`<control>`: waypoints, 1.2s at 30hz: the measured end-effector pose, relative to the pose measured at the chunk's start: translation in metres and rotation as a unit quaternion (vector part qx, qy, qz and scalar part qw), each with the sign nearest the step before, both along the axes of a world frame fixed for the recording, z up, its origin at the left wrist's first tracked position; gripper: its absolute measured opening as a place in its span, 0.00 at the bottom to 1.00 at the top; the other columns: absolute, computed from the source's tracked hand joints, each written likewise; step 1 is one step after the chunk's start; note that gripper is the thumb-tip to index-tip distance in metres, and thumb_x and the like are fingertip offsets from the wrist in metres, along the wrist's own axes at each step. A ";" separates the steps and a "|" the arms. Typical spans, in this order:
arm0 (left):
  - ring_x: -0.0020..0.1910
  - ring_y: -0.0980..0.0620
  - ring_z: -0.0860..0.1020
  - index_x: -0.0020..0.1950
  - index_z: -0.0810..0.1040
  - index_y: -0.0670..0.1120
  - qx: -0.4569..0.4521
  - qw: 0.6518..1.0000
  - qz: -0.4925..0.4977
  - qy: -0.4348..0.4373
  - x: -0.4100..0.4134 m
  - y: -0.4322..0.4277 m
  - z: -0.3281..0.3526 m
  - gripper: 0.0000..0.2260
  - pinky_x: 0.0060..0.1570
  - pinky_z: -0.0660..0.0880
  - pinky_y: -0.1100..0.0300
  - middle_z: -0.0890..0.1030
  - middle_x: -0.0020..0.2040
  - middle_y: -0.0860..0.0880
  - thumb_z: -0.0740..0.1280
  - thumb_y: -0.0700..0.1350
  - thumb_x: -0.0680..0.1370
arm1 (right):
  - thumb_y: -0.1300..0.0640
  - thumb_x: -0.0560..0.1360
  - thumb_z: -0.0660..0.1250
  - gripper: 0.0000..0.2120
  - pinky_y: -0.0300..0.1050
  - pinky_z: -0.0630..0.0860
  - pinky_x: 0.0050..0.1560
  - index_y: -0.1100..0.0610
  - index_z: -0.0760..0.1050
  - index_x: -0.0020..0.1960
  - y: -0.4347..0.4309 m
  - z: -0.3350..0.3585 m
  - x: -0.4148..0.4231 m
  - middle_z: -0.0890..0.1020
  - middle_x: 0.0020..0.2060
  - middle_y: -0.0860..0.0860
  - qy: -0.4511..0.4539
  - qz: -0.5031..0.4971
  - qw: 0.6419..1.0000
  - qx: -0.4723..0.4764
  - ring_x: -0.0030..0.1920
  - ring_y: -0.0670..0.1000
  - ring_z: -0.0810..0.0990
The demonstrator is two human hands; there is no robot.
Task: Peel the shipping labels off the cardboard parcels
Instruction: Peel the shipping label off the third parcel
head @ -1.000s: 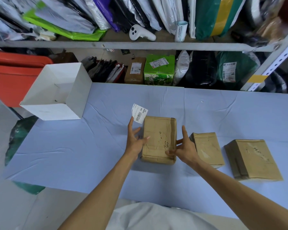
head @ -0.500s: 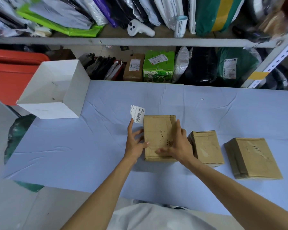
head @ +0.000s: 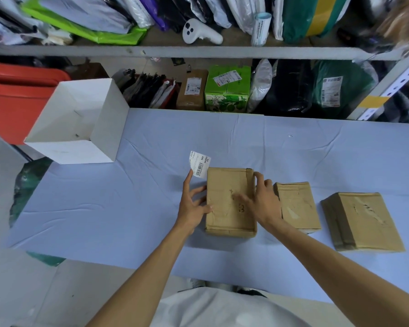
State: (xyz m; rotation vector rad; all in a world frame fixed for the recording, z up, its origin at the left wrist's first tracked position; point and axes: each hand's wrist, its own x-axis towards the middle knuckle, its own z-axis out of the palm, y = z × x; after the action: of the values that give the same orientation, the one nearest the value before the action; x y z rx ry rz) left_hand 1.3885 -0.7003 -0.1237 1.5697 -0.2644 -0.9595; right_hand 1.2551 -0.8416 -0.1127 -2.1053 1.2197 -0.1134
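Three brown cardboard parcels lie in a row on the blue table. The left parcel point(head: 224, 215) is between my hands, with bare scuffed cardboard on top. My left hand point(head: 193, 204) rests against its left side, and a peeled white barcode label point(head: 200, 164) sticks up from the tip of its raised finger. My right hand point(head: 261, 201) lies flat across the parcel's right half, fingers spread. The middle parcel point(head: 298, 206) and the right parcel point(head: 361, 220) sit untouched to the right, with no label showing on their tops.
An open white box point(head: 99, 138) stands at the table's point(head: 104, 208) back left corner, beside a red bin point(head: 14, 100). Behind the table, shelves hold labelled boxes, bags and a white controller point(head: 200, 33). The table edge runs just in front of my body.
My right hand moved from the parcel's lower right corner up onto its top and right edge. The left hand and the label stuck to it stayed almost where they were.
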 end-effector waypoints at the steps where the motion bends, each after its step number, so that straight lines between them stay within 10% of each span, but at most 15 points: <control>1: 0.60 0.50 0.78 0.76 0.55 0.62 -0.002 1.000 -0.001 -0.002 -0.001 -0.001 0.000 0.49 0.51 0.80 0.50 0.76 0.63 0.47 0.71 0.24 0.68 | 0.35 0.62 0.74 0.51 0.52 0.77 0.47 0.50 0.49 0.73 0.001 0.001 0.000 0.65 0.61 0.52 0.013 0.009 1.000 0.019 0.50 0.55 0.76; 5: 0.61 0.51 0.78 0.75 0.55 0.61 0.000 1.000 -0.014 -0.022 -0.001 0.000 -0.001 0.49 0.55 0.79 0.51 0.77 0.63 0.48 0.72 0.24 0.67 | 0.34 0.49 0.80 0.66 0.50 0.76 0.45 0.51 0.44 0.73 0.005 0.004 0.004 0.62 0.62 0.52 0.054 0.033 0.998 0.022 0.54 0.58 0.77; 12: 0.61 0.50 0.78 0.76 0.53 0.60 0.001 1.000 -0.014 -0.018 -0.002 0.007 0.003 0.50 0.58 0.78 0.49 0.76 0.64 0.47 0.73 0.25 0.66 | 0.39 0.73 0.65 0.27 0.52 0.76 0.44 0.53 0.60 0.63 -0.003 0.008 0.002 0.72 0.55 0.56 0.000 -0.017 0.999 -0.033 0.45 0.55 0.72; 20: 0.59 0.54 0.79 0.75 0.55 0.63 0.022 0.998 0.032 -0.052 -0.004 0.003 0.004 0.44 0.62 0.75 0.45 0.79 0.59 0.50 0.73 0.33 0.71 | 0.31 0.48 0.78 0.72 0.50 0.77 0.44 0.53 0.36 0.75 0.015 0.012 0.009 0.62 0.63 0.55 0.082 0.059 0.995 -0.008 0.55 0.57 0.77; 29: 0.57 0.51 0.80 0.75 0.55 0.65 0.028 0.998 0.034 -0.050 0.003 0.008 0.003 0.46 0.59 0.77 0.43 0.80 0.57 0.48 0.73 0.31 0.70 | 0.36 0.74 0.62 0.31 0.55 0.80 0.37 0.52 0.54 0.67 0.011 0.012 0.015 0.67 0.57 0.55 0.053 0.014 0.996 -0.068 0.38 0.59 0.78; 36: 0.56 0.50 0.80 0.74 0.56 0.65 0.022 0.998 0.042 -0.036 0.000 0.005 0.007 0.47 0.58 0.77 0.43 0.79 0.57 0.47 0.72 0.28 0.69 | 0.30 0.50 0.76 0.72 0.52 0.78 0.44 0.44 0.28 0.74 0.017 0.008 0.011 0.62 0.64 0.57 0.083 0.093 0.991 -0.038 0.54 0.61 0.76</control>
State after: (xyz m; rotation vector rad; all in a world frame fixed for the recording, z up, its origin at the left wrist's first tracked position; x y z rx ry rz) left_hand 1.3884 -0.6950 -0.1171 1.6439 -0.2276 -0.8501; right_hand 1.2659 -0.8242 -0.1046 -2.3212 1.1218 0.1033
